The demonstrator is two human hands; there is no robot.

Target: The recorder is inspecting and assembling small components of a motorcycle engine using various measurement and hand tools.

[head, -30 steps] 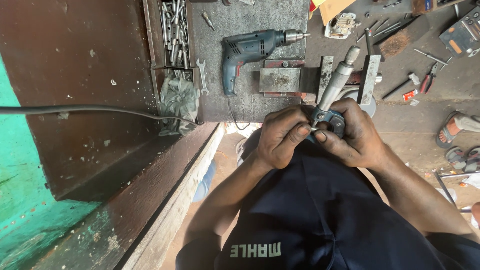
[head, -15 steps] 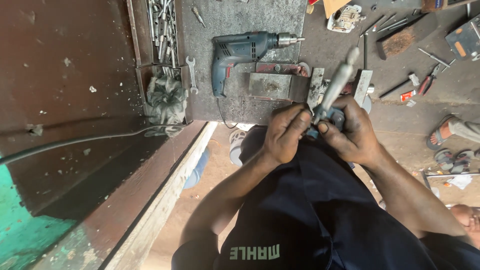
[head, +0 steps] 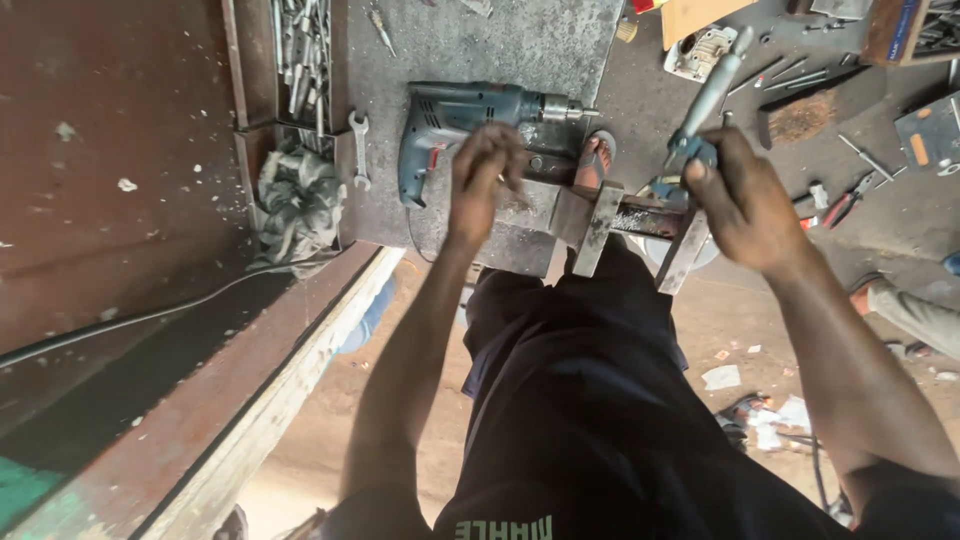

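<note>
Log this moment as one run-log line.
left hand open, reaching over electric drill | right hand gripping grey cylindrical tool | spanner lies left of drill | metal plate beneath

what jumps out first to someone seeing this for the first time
The right hand grips a long grey tool raised over the cluttered floor. The left hand reaches over a blue-green power drill lying on a grey metal plate, with a spanner beside it.

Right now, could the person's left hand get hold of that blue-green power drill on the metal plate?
Probably yes. The left hand is empty and hovers right beside the drill, nothing lying between them. The right hand is busy gripping a grey tool.
</note>
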